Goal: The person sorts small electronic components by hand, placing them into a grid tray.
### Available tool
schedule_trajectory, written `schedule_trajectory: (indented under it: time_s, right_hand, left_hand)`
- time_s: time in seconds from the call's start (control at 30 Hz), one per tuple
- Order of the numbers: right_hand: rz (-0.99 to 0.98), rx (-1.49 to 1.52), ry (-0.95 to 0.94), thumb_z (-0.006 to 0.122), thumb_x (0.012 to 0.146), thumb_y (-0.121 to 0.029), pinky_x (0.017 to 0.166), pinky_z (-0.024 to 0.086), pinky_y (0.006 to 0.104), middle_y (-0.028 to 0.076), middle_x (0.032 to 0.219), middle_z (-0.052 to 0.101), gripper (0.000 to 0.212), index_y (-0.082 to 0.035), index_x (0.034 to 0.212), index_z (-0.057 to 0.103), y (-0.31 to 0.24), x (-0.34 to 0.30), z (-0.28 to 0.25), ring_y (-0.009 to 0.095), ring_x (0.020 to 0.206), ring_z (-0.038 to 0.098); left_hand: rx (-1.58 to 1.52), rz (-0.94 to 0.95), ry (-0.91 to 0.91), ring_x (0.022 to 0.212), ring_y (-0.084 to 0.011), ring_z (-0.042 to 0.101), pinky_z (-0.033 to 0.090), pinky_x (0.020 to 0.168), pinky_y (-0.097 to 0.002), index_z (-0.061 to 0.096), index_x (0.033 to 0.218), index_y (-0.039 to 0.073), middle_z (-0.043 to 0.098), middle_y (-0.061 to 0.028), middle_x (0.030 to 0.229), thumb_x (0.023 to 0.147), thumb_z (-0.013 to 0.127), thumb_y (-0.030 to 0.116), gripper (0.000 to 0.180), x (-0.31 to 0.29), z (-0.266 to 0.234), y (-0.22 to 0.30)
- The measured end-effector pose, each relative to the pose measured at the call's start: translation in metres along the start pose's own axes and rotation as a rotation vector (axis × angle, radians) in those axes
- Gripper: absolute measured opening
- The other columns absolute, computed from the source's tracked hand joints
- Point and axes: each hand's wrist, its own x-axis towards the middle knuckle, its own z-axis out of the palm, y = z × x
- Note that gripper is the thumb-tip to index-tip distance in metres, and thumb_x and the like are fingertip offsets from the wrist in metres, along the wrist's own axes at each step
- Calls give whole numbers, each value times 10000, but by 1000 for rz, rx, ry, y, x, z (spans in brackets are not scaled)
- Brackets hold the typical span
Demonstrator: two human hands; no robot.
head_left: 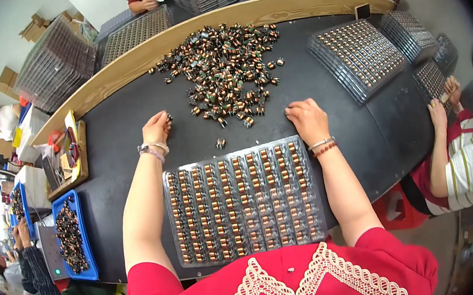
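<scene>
A clear plastic tray lies in front of me, its rows of pockets filled with small copper-wound coils. Beyond it, a big loose heap of the same coils spreads over the black table. My left hand is closed left of the heap, pinching a small dark piece at its fingertips that looks like one of these coils. Off the tray's far right corner, my right hand has its fingers pressed together; whatever they hold is hidden. One single coil rests between the tray and the heap.
Stacked filled trays stand at the right, where a co-worker's hands touch another tray. A wooden ledge borders the far side. At left are a blue bin of coils and a wooden box.
</scene>
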Motion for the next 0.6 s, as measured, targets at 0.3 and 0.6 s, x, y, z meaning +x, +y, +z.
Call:
schedule_trajectory:
  time_s: [0.3, 0.6]
  right_hand:
    - [-16, 42, -101, 662, 762, -193, 716, 502, 351, 10, 853, 672, 102, -117, 825, 686, 0, 3, -21, 216, 853, 599]
    - [-136, 421, -23, 718, 725, -76, 747, 493, 315, 53, 906, 680, 166, -52, 883, 673, -63, -55, -70, 214, 853, 616]
  left_hand:
    - [14, -48, -117, 791, -139, 641, 526, 708, -202, 576, 1053, -56, 649, -74, 902, 873, 617, 49, 212, -98, -1, 21]
    - [898, 670, -408, 905, -190, 596, 495, 761, -291, 681, 895, 35, 630, -84, 1007, 759, 686, 71, 142, -168, 34, -6]
